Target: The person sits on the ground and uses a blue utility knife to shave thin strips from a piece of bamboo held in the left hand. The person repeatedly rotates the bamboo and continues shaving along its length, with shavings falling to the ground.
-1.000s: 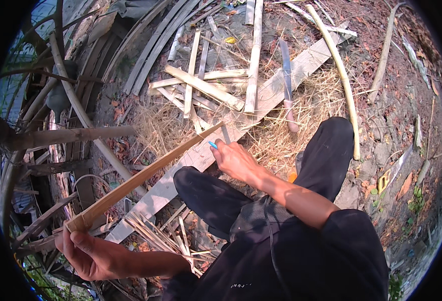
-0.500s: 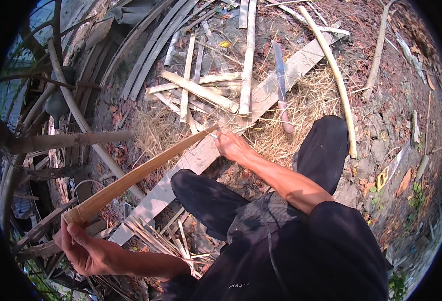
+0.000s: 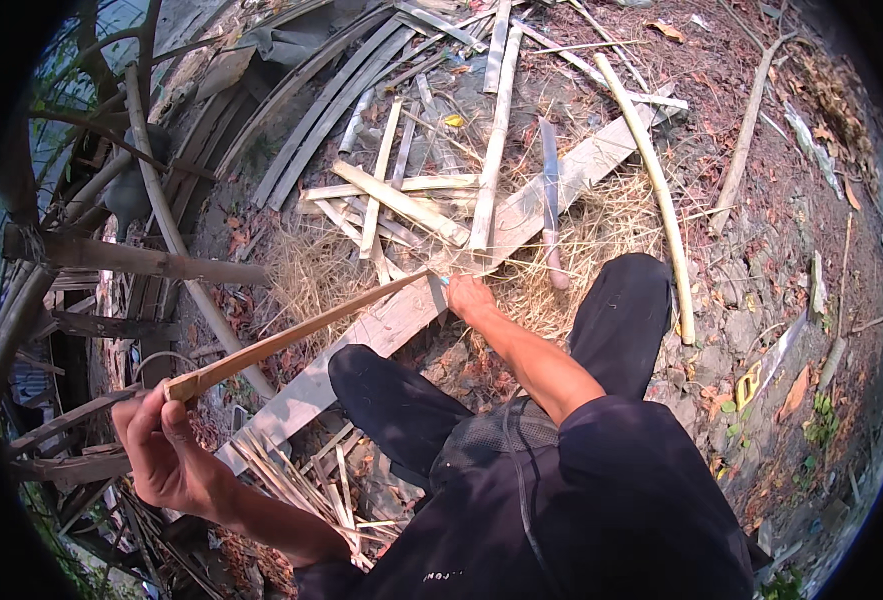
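Observation:
My left hand point(image 3: 181, 458) pinches the near left end of a long bamboo strip point(image 3: 301, 329) between thumb and fingers. The strip slants up to the right, narrow side showing, and its far end lies over a grey wooden plank point(image 3: 296, 405). Beside that far end, my right hand point(image 3: 469, 298) is closed round a small tool with a bit of light blue point(image 3: 444, 281) showing; most of it is hidden by the fingers. A long-bladed knife point(image 3: 549, 170) with a brownish handle rests across the plank beyond my right hand.
Split bamboo pieces point(image 3: 403, 203) lie crisscrossed past the plank, with dry shavings point(image 3: 611, 215) around. Thin strips point(image 3: 296, 485) are bundled by my left forearm. A pale curved pole point(image 3: 651, 165) and a yellow-handled saw point(image 3: 748, 385) lie to the right. Branches and poles point(image 3: 151, 258) crowd the left.
The bamboo strip has turned from its broad face to a narrower side. My left hand has shifted slightly right and up with its end. The whole view has tilted a little.

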Action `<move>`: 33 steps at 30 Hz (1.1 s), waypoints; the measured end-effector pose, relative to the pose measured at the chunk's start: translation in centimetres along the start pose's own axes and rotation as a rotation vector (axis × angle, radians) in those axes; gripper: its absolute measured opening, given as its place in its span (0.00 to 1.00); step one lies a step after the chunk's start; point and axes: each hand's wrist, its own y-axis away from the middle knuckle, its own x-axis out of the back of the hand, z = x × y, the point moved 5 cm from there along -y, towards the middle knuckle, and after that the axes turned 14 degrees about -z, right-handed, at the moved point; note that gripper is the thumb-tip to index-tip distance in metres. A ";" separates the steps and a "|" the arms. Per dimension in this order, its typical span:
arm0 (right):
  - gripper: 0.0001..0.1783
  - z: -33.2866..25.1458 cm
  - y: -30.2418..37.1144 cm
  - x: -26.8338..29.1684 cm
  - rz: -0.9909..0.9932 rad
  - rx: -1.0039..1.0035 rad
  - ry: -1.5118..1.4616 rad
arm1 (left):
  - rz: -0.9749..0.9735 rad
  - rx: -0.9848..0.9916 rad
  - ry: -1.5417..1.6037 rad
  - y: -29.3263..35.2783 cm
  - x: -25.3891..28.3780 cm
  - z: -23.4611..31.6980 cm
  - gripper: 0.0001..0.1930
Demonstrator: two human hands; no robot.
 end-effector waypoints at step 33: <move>0.20 -8.8 12.3 2.7 0.060 0.418 -0.326 | 0.134 0.052 -0.104 3.4 1.8 -0.5 0.13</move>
